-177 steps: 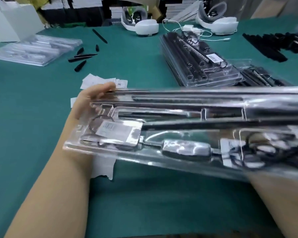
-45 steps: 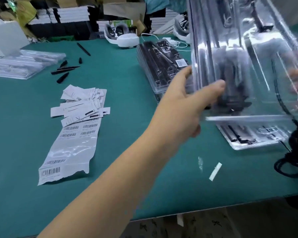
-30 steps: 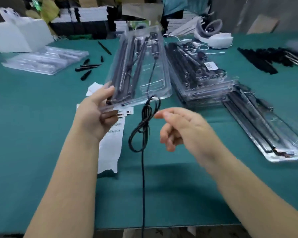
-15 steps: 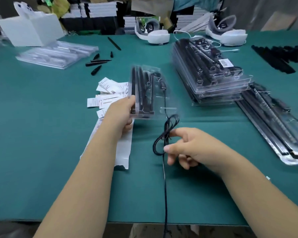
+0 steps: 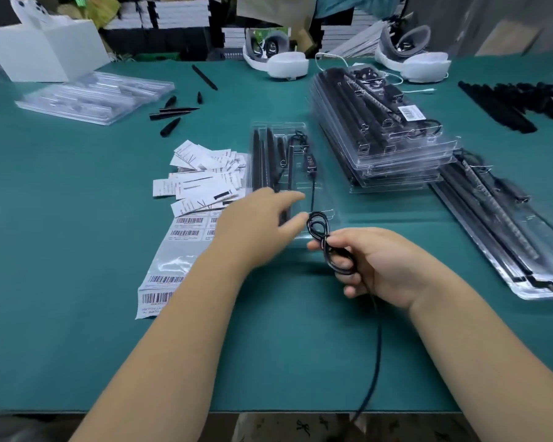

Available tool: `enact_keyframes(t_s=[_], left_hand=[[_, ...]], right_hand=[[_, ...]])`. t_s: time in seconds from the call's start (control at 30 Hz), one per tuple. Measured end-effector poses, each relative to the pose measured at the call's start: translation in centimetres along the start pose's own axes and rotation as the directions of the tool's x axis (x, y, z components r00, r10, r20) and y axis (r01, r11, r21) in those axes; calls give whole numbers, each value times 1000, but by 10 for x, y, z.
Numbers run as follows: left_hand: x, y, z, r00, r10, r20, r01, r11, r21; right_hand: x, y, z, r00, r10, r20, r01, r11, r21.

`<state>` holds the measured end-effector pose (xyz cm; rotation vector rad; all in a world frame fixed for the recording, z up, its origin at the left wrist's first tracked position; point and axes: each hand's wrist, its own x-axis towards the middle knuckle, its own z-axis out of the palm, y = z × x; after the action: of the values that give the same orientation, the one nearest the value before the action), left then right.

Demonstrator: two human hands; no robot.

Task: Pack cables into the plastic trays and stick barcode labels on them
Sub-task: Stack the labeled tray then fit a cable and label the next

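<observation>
Head view: my left hand point(image 5: 256, 224) rests, fingers spread, on the clear plastic tray point(image 5: 288, 173) lying flat on the green table point(image 5: 77, 218); my right hand point(image 5: 377, 263) pinches the looped black cable point(image 5: 324, 240) beside the tray's near end, by the barcode labels point(image 5: 179, 260).

Even bright light, blurred warped edges

A green-covered table point(image 5: 77, 282) fronts stacked boxes point(image 5: 173, 14) along the back.

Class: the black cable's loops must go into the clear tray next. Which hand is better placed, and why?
Right. The right hand grips the cable coil beside the tray; the left hand rests open on it.
</observation>
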<state>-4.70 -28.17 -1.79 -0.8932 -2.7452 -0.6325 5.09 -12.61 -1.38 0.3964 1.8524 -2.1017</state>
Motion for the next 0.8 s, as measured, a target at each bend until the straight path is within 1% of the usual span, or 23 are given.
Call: enact_keyframes(t_s=[0.03, 0.1, 0.17, 0.23, 0.3, 0.37, 0.43, 0.47, 0.57, 0.67, 0.73, 0.8], left_hand=[[0, 4, 3, 998, 37, 53, -39, 999, 31], [2, 6, 4, 987, 51, 150, -58, 997, 47], [4, 4, 2, 976, 71, 204, -83, 995, 47], [5, 1, 0, 974, 95, 204, -107, 993, 49], [5, -2, -3, 984, 99, 151, -99, 995, -4], [2, -4, -8, 990, 117, 84, -110, 991, -82], [-2, -6, -13, 990, 121, 79, -109, 984, -144], [-3, -8, -15, 987, 112, 111, -93, 982, -163], [-3, -12, -21, 968, 58, 243, -7, 979, -202], [-5, -14, -25, 930, 29, 365, 59, 972, -226], [-8, -14, -29, 896, 8, 444, 91, 975, -203], [-9, -14, -32, 872, -17, 490, 120, 977, -179]], right_hand=[[0, -1, -1, 999, -6, -33, 5, 1000, -18], [0, -2, -4, 995, -46, -92, 40, 997, -66], [-1, -3, -9, 984, -101, -149, 87, 992, -95], [-1, -4, -13, 966, -125, -225, 118, 992, -44], [-1, -7, -17, 943, -121, -311, 147, 987, 64], [-1, -10, -22, 898, -118, -424, 203, 966, 160], [-2, -13, -27, 837, -143, -528, 266, 950, 165], [-2, -13, -27, 810, -173, -560, 290, 949, 127], [-2, -10, -21, 759, -316, -569, 364, 931, -32], [-4, -11, -13, 706, -445, -552, 408, 892, -197], [-7, -15, -9, 702, -470, -535, 411, 881, -236], [-12, -22, -5, 739, -451, -501, 386, 892, -234]])
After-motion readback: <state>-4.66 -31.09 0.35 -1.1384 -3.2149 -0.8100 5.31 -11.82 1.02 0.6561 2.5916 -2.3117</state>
